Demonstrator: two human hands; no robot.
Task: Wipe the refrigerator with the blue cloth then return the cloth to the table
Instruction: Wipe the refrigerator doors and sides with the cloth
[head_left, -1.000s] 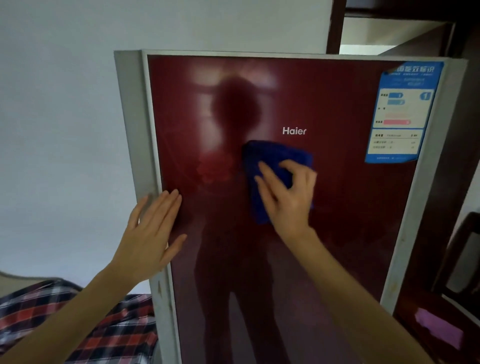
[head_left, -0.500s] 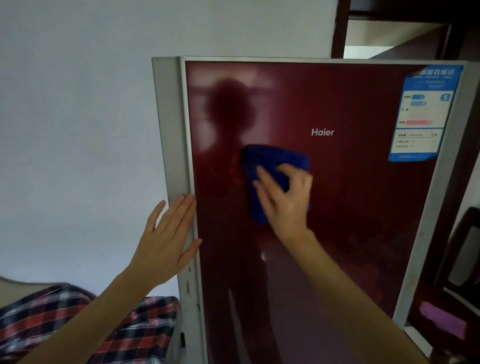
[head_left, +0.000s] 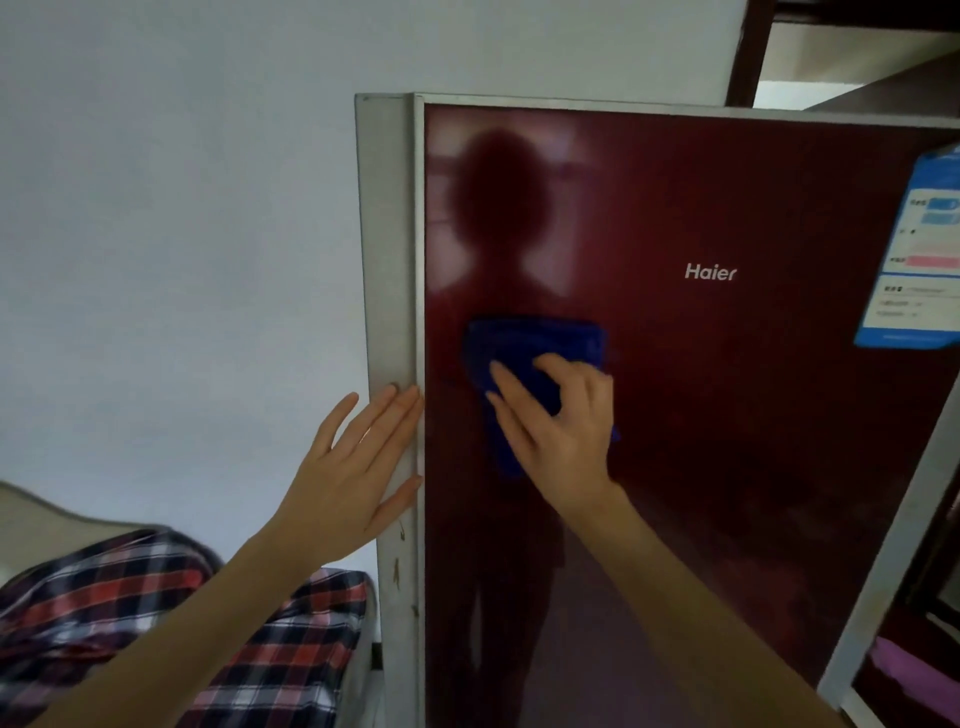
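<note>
The refrigerator has a glossy dark red door with a grey frame and a white brand name on it. A folded blue cloth lies flat against the door, left of centre. My right hand presses on the cloth's lower part, fingers spread over it and thumb pinching a fold. My left hand rests flat on the door's grey left edge, fingers apart and holding nothing. The table is out of view.
A blue and white label sticks to the door's upper right. A plaid cloth covers something low at the left, beside a white wall. Dark wooden furniture stands at the right.
The cloth and my right hand have slid left across the door, away from the brand name toward its left edge. My left hand stays on the edge. The view has swung left.
</note>
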